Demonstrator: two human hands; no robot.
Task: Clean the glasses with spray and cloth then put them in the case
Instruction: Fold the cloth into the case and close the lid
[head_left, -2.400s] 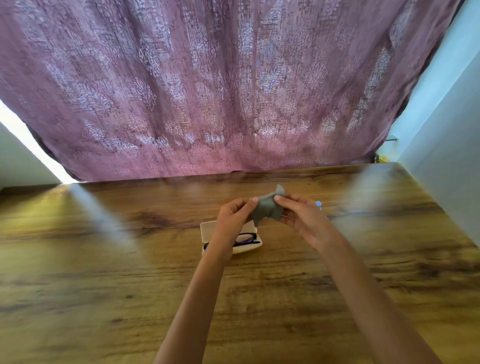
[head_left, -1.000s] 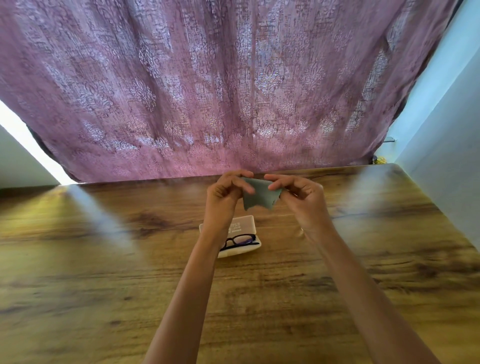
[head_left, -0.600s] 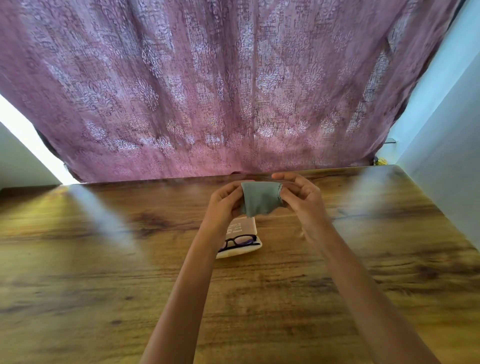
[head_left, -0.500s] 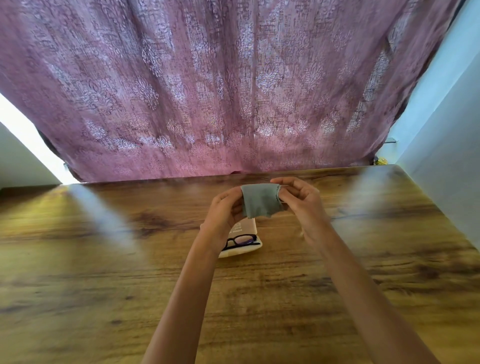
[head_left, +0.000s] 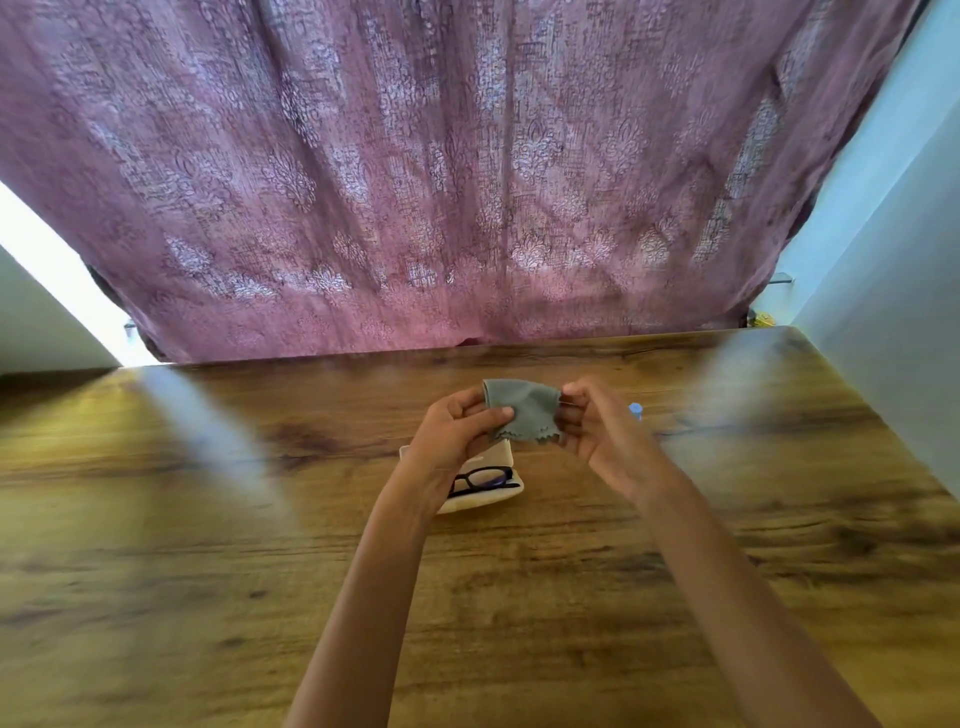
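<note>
A small grey cloth (head_left: 524, 410) with a zigzag edge is stretched between my two hands above the table. My left hand (head_left: 452, 431) pinches its left side and my right hand (head_left: 597, 431) pinches its right side. Below them, black-framed glasses (head_left: 483, 479) lie folded inside an open cream case (head_left: 488, 499) on the wooden table; my left wrist hides the case's left part. A blue cap of the spray bottle (head_left: 636, 410) shows just behind my right hand; the bottle's body is hidden.
The wooden table (head_left: 208, 571) runs wide to both sides. A purple patterned curtain (head_left: 441, 182) hangs behind its far edge. A pale wall (head_left: 883, 338) closes in along the table's right side.
Both hands have come down a little toward the case with the cloth, and the cloth is now folded over, its zigzag edge hanging at the bottom. The spray cap shows again.
</note>
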